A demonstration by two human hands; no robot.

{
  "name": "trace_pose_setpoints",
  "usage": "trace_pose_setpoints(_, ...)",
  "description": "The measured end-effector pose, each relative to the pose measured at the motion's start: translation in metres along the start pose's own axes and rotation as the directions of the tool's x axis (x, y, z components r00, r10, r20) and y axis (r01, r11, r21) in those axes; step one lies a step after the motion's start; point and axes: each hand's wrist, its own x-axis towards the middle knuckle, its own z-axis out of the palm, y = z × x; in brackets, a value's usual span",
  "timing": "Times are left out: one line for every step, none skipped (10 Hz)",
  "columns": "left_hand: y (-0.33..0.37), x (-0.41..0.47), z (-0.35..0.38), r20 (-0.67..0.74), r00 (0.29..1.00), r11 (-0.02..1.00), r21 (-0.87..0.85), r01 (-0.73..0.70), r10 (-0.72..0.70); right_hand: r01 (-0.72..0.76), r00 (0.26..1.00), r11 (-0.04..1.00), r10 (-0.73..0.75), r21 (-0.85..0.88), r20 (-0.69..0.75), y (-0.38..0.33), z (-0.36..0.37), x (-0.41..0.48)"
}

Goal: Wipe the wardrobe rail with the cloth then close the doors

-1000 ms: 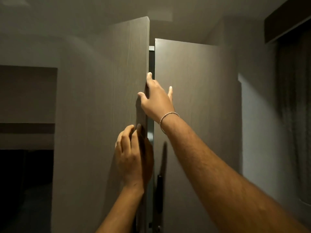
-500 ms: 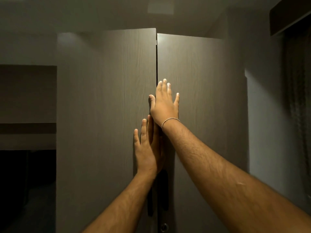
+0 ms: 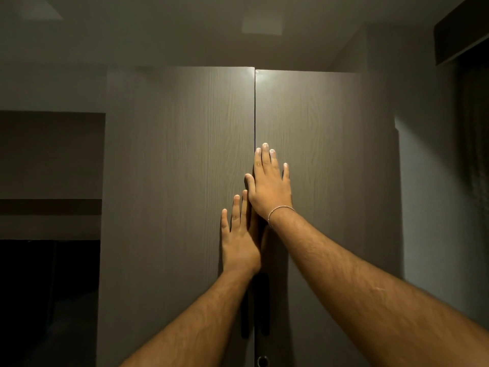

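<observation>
Head view shows both wardrobe doors shut, meeting at a thin dark seam. Left hand [image 3: 239,243] lies flat on the left door [image 3: 180,181], fingers spread, holding nothing. Right hand [image 3: 268,188] presses flat just above it on the right door [image 3: 317,154], thumb across the seam, a thin bracelet [image 3: 280,209] at its wrist. Two dark handles [image 3: 262,305] run below the left wrist.

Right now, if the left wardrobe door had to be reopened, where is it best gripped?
By its dark vertical handle below the left hand, from the front, fingers hooked behind the bar. The left door sits flush against the right door, leaving no edge to grasp.
</observation>
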Motion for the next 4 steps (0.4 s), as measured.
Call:
trace_pose_setpoints(-0.005,0.0,-0.006,-0.01,0.999,0.99,-0.135,-0.042,0.041,0.037,0.999,0.999,-0.038,-0.025,-0.015,0.018,0.008,-0.019)
trace_pose_setpoints(-0.019,0.002,-0.017,-0.082,0.992,0.974,-0.197,-0.113,0.098,0.028,0.995,0.998,-0.034,-0.06,-0.089,0.036,0.009,-0.037)
trace_pose_setpoints(-0.041,0.009,-0.024,-0.185,0.981,0.977,-0.19,-0.092,0.057,0.038,0.992,0.992,-0.052,-0.118,-0.116,0.052,0.011,-0.051)
trace_pose_setpoints(-0.056,0.014,-0.036,-0.214,0.977,0.989,-0.149,-0.018,-0.015,0.023,0.992,0.989,-0.04,-0.144,-0.117,0.062,0.009,-0.057)
